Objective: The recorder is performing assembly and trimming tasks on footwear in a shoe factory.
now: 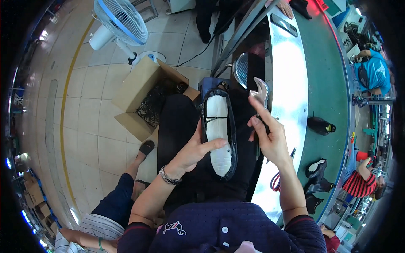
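Observation:
My left hand is wrapped round a black shoe upper above my lap, with the thumb pressed on its pale bottom. The white insole faces up inside the black edge, and a dark string or strip crosses it. Just right of the shoe, my right hand grips a shiny metal tool that looks like a pair of pincers. Its index finger stretches along the tool, and the handles are mostly hidden by the fingers. The tool is apart from the shoe.
A cardboard box of tangled black strings stands on the floor left of my knees, near a fan. At my right runs a metal ledge with a phone, beside a green belt carrying black shoes. Other people work around.

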The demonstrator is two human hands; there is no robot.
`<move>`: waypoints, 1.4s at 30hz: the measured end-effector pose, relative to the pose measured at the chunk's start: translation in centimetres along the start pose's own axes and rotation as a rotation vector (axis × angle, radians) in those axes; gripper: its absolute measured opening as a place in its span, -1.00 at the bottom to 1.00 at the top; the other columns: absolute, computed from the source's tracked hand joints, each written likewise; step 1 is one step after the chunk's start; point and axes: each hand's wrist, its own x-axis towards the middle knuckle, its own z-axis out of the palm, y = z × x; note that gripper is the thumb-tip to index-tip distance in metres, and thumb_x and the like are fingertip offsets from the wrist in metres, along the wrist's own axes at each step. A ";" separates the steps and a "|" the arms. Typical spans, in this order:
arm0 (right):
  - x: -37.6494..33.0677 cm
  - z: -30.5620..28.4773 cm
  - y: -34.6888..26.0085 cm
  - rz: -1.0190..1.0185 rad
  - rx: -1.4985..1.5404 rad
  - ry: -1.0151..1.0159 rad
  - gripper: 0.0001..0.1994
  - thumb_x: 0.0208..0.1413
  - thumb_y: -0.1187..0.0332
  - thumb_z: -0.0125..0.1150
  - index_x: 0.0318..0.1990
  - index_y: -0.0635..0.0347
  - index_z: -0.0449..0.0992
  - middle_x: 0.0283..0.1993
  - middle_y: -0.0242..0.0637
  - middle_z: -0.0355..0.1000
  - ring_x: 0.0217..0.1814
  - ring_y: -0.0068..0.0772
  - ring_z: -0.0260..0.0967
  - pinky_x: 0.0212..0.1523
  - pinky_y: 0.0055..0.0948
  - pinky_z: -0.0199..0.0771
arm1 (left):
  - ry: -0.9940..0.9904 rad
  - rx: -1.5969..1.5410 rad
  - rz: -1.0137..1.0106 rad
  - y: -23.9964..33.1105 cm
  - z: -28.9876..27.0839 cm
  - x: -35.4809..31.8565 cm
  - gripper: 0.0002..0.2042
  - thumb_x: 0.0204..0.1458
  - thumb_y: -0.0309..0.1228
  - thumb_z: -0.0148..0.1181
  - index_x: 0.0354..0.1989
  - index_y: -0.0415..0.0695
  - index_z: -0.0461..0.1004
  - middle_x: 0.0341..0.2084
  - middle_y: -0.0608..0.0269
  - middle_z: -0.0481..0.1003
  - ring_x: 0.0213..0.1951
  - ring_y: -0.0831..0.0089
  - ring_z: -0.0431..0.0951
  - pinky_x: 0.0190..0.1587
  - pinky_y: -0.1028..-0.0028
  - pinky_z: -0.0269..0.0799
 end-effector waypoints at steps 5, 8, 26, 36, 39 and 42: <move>-2.5 0.8 -1.2 0.065 -0.008 -0.011 -0.19 -0.10 0.09 0.46 0.33 0.10 0.25 -0.38 -0.22 0.42 -0.42 -0.35 0.41 -0.41 -0.38 0.41 | -0.113 0.192 0.056 0.0 -0.5 -1.9 0.01 -0.09 -0.51 0.41 0.44 -0.06 -0.24 0.32 0.12 0.08 0.32 0.35 0.14 0.30 0.34 0.11; -3.7 2.8 -1.1 -0.047 -0.088 -0.004 -0.14 -0.14 0.08 0.49 0.34 0.11 0.22 -0.32 -0.09 0.45 -0.40 -0.24 0.44 -0.37 -0.37 0.44 | -0.219 0.438 0.350 -1.7 -0.9 -1.4 0.09 -0.11 -0.58 0.40 0.47 0.05 -0.36 0.40 0.14 -0.05 0.36 0.36 0.05 0.33 0.33 0.06; -9.7 6.8 4.0 0.067 -0.054 -0.011 -0.31 0.01 0.34 0.31 0.35 -0.01 0.22 -0.39 -0.15 0.39 -0.43 -0.20 0.43 -0.37 -0.30 0.51 | -0.373 0.200 0.076 -6.2 -5.1 0.4 0.39 -0.42 -0.03 0.60 0.46 0.04 -0.47 0.42 0.03 -0.20 0.43 0.25 -0.13 0.41 0.31 -0.24; -9.9 5.4 3.9 -0.049 0.107 -0.107 -0.35 0.11 0.29 0.26 0.37 0.06 0.18 -0.35 -0.15 0.40 -0.44 -0.29 0.42 -0.28 -0.37 0.49 | 0.051 0.042 0.125 -4.5 0.6 2.0 -0.31 -0.08 0.01 0.40 0.12 -0.08 0.24 -0.17 0.36 0.35 -0.13 0.56 0.37 0.00 0.52 0.30; -10.6 3.6 4.1 0.516 0.602 -0.142 -0.48 0.33 0.08 -0.10 0.32 0.19 0.21 -0.35 -0.26 0.42 -0.28 -0.47 0.41 -0.26 -0.45 0.43 | 0.093 0.097 0.178 -4.4 0.6 1.9 -0.46 -0.03 -0.03 0.36 -0.03 -0.08 0.29 -0.35 0.47 0.30 -0.31 0.68 0.29 -0.19 0.62 0.27; -9.7 1.6 4.5 0.530 0.759 -0.267 -0.72 0.30 0.23 0.00 -0.01 0.23 0.45 -0.32 -0.29 0.45 -0.22 -0.50 0.43 -0.08 -0.52 0.36 | 0.109 0.059 0.190 -4.5 0.6 1.8 -0.50 0.00 -0.06 0.34 -0.03 -0.08 0.30 -0.36 0.47 0.30 -0.31 0.69 0.27 -0.20 0.62 0.25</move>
